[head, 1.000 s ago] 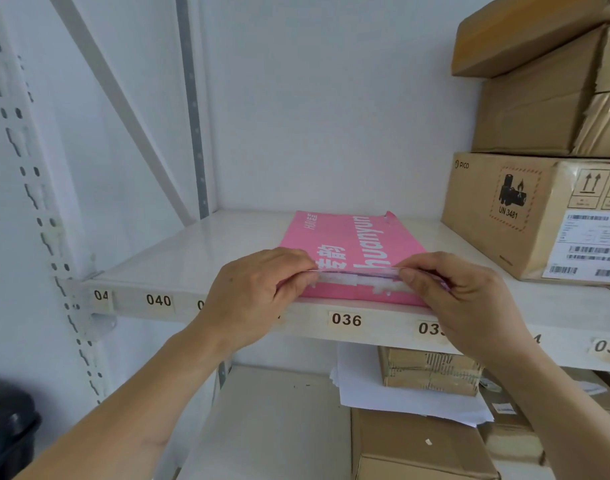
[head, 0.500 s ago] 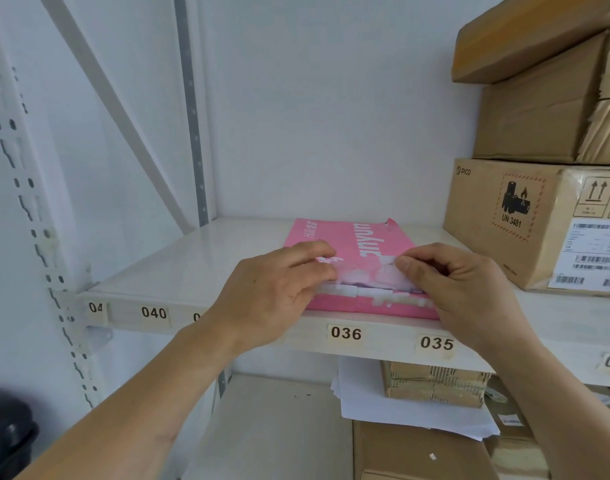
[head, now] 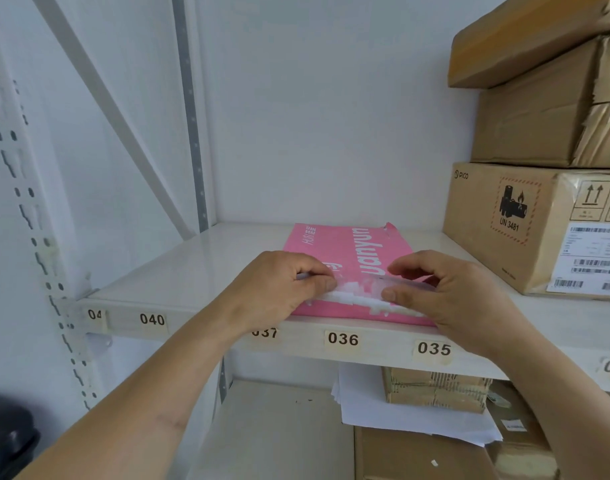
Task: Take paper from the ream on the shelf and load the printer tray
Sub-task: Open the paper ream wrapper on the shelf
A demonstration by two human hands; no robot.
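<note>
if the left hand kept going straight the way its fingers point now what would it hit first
The left hand points right along the pink paper ream's torn front edge, so it would probably meet the right hand's fingertips first. Depth is hard to judge.

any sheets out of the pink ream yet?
No: both the left hand and right hand are at the pink ream's torn front wrapper edge.

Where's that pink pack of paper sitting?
The pink ream lies flat on the upper shelf, above label 036, left of the cardboard box.
</note>
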